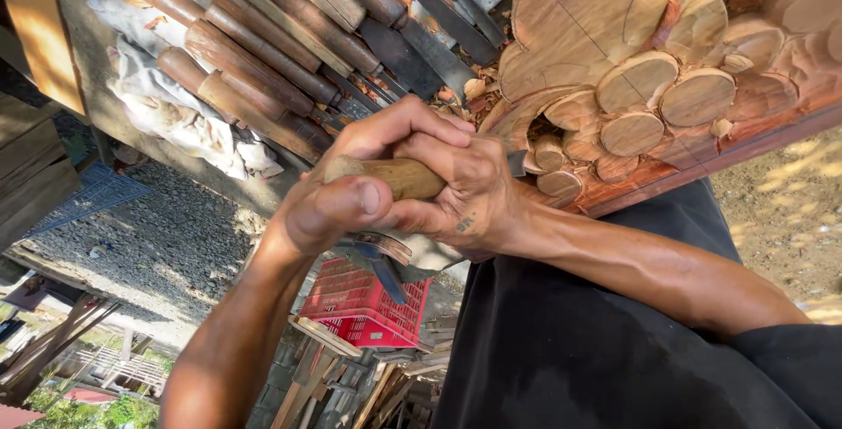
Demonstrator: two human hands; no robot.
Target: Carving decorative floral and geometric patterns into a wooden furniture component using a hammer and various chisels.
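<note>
We clenched the fingers of both our left hand (351, 201) and right hand (465, 188) around the wooden handle of a chisel (399, 176), its blade pressed against the carved wood panel (614, 52) beside a row of chisels (289, 34) on the counter (96, 104).

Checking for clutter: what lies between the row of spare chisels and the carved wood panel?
Loose wood chips on the bench, seen in the head view.

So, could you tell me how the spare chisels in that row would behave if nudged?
The chisels have rounded wooden handles, so a loose one might roll. They lie packed side by side on a cloth, which probably checks that. Wood and dark steel blades suggest they're stiff and fairly heavy.
</note>
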